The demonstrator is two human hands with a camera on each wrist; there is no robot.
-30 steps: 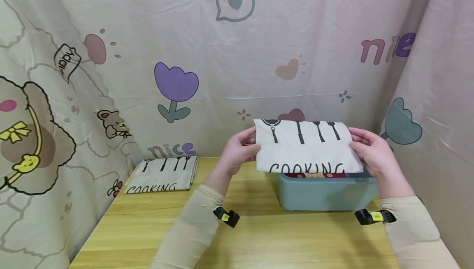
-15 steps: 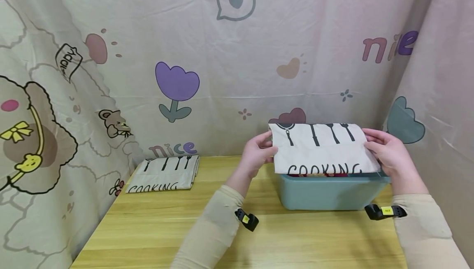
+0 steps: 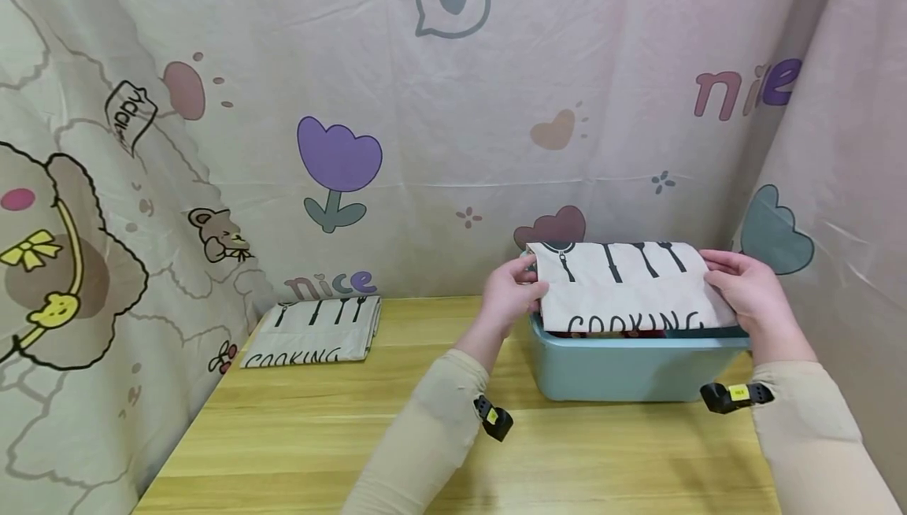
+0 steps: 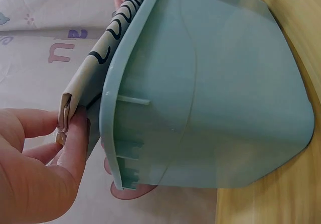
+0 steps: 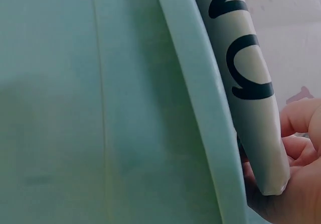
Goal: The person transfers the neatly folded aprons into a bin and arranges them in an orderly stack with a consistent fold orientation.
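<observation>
A folded white cloth [image 3: 627, 290] with black utensil prints and the word COOKING is held flat over a light blue plastic bin [image 3: 631, 373]. My left hand [image 3: 509, 294] pinches its left end, thumb on top and fingers beneath. At the opposite end my right hand [image 3: 747, 294] grips the cloth in the same way. In the left wrist view, the layered fold of the cloth [image 4: 95, 58] sits between thumb and fingers, close above the bin's rim [image 4: 108, 118]. The right wrist view has the cloth's other end [image 5: 258, 118] in my right hand [image 5: 298, 169], right beside the rim.
A second folded cloth [image 3: 312, 334] with the same print lies at the back left of the wooden table [image 3: 340, 428]. Dark red material shows under the held cloth, inside the bin. A patterned curtain [image 3: 453, 105] hangs behind and along both sides.
Both hands have carried the cloth to the right and slightly lower, so it now lies squarely over the bin's opening. The second cloth has stayed in place.
</observation>
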